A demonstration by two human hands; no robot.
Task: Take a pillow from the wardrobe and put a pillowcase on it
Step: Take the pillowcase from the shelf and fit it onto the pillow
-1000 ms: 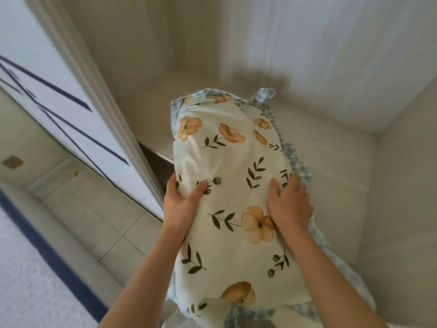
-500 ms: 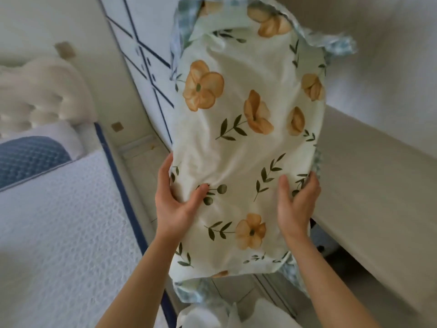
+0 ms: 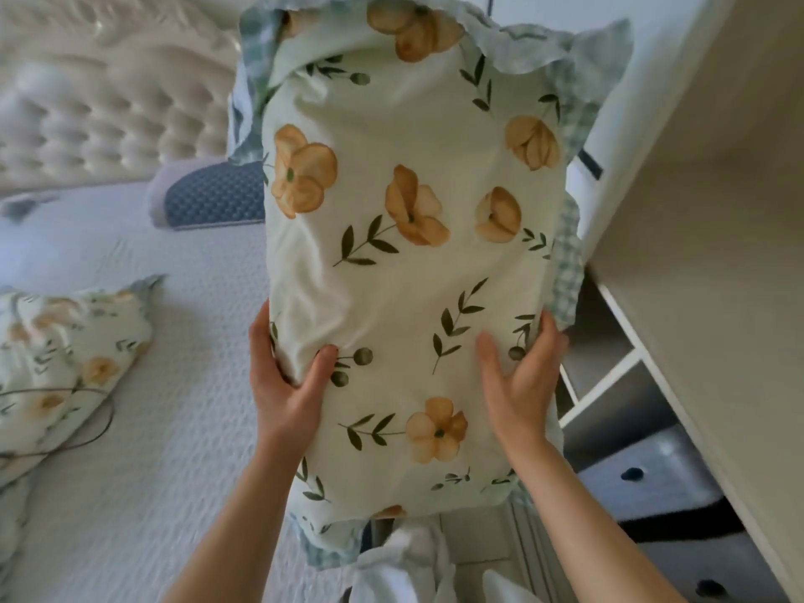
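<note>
Seemingly full, floral-cased pillow (image 3: 404, 263)

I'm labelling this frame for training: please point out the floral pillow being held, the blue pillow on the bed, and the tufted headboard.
floral pillow (image 3: 404, 272), head view, centre of its front face.
blue pillow (image 3: 213, 195), head view, its dotted blue face.
tufted headboard (image 3: 95, 111), head view, its quilted middle.

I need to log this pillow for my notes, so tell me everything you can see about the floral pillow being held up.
The floral pillow is plump, in cream cotton-looking fabric printed with orange flowers and green leaf sprigs, edged by a blue-green gingham frill. It is held upright, long side vertical, in the air between the bed and the wardrobe. The left hand and right hand grip its lower sides, thumbs on the front. The fabric is slightly wrinkled.
</note>
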